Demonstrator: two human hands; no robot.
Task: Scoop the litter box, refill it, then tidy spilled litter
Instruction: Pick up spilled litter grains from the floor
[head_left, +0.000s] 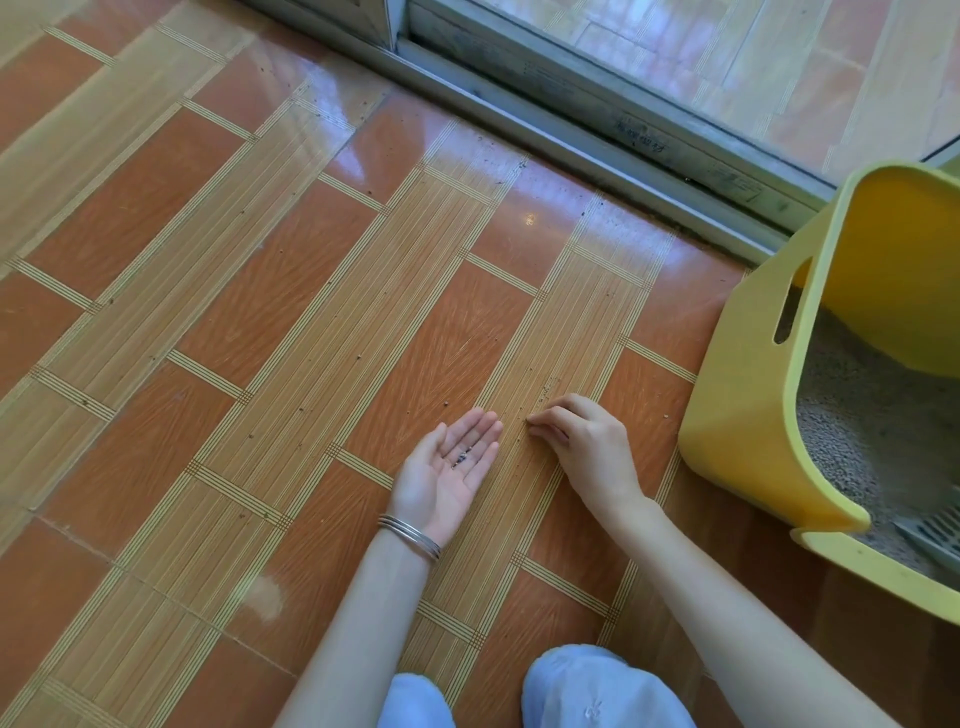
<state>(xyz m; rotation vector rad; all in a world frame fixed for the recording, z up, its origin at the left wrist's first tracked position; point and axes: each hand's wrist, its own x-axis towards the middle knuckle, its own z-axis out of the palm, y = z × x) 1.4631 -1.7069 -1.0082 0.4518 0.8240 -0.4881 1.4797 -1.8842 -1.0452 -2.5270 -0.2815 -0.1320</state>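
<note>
My left hand (448, 470) lies palm up just above the tiled floor, fingers straight, with a few dark litter grains (462, 457) resting in the palm. My right hand (582, 441) is palm down beside it, fingertips curled and pinching at a litter grain on the floor (529, 419). More spilled grains (548, 389) dot the tile just beyond the fingers. The yellow litter box (748, 415) stands at the right, filled with grey litter (857, 415). A grey slotted scoop (930, 535) lies inside near its front corner.
The sliding door track (597, 135) runs along the far edge of the floor, with dirt specks beside it. My knees in light blue trousers (587, 686) are at the bottom. Scattered grains lie across the orange and tan tiles (249, 291).
</note>
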